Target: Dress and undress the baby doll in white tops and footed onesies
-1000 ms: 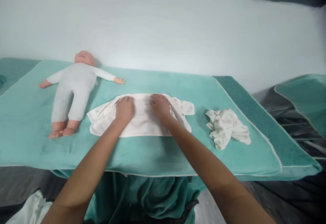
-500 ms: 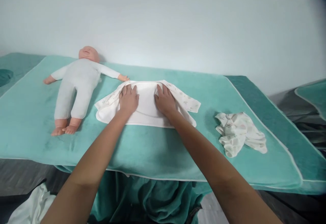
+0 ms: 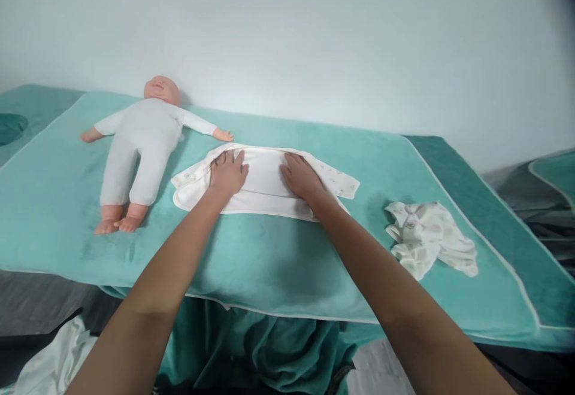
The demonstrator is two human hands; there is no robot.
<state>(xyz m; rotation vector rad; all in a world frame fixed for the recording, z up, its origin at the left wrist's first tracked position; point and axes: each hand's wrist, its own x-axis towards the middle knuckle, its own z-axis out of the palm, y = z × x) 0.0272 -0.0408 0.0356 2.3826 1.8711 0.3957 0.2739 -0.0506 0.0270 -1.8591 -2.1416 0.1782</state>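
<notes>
A small white baby shirt (image 3: 265, 179) with a faint print on its sleeves lies spread on the green cloth, its plain inner side showing in the middle. My left hand (image 3: 227, 173) rests flat on the left part of the shirt, fingers spread. On the right part lies my right hand (image 3: 303, 178), also flat with fingers stretched out. Neither hand grips the fabric visibly. Left of the shirt a baby doll (image 3: 146, 131) in a white body lies on its back, one hand close to the shirt's upper left edge.
A crumpled printed baby garment (image 3: 429, 236) lies to the right on the green table cover (image 3: 278, 263). Behind is a white wall (image 3: 287, 42). White fabric (image 3: 56, 356) hangs at the lower left, and green cloth (image 3: 287, 353) is bunched below the front edge.
My right hand has slid slightly right across the shirt, widening the gap between my hands. My left hand stays at about the same place on it. The whole view has shifted a little.
</notes>
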